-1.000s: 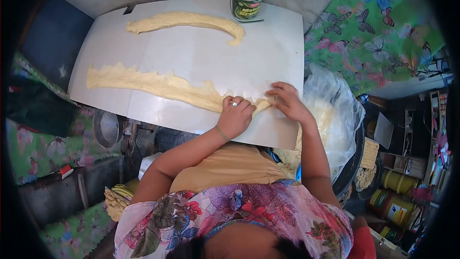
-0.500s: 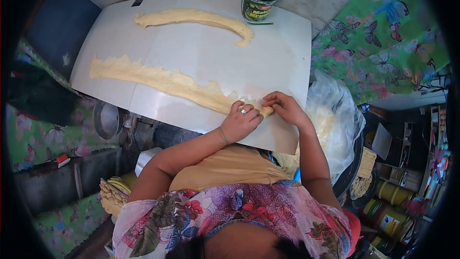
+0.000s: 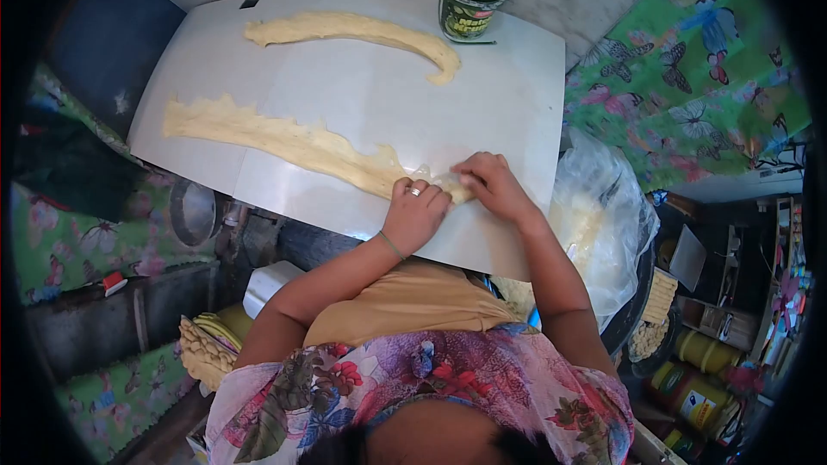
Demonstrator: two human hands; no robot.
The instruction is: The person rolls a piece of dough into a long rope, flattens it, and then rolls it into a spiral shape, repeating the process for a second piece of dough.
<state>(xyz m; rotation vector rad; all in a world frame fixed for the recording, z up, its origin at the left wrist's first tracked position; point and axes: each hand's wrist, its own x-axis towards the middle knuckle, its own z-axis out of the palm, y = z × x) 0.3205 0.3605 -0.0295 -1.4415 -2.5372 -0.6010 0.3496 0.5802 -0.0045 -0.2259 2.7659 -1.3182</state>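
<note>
A long flattened strip of pale yellow dough runs across the white table, its far edge thin and ragged. At its right end, my left hand presses on the dough with curled fingers, a ring on one of them. Just to the right, my right hand pinches the dough's far edge between thumb and fingers. The bit of dough under the fingers is partly hidden. Farther back lies a second dough roll, thicker, with its right end hooked toward me.
A dark green bucket stands at the table's back right, with a thin green stick before it. Beyond the right edge is a clear plastic bag. Butterfly-print curtains hang at the right.
Both hands have shifted slightly left and away from me along the dough strip. The right fingers have moved onto the strip's far edge. The back roll lies as before.
</note>
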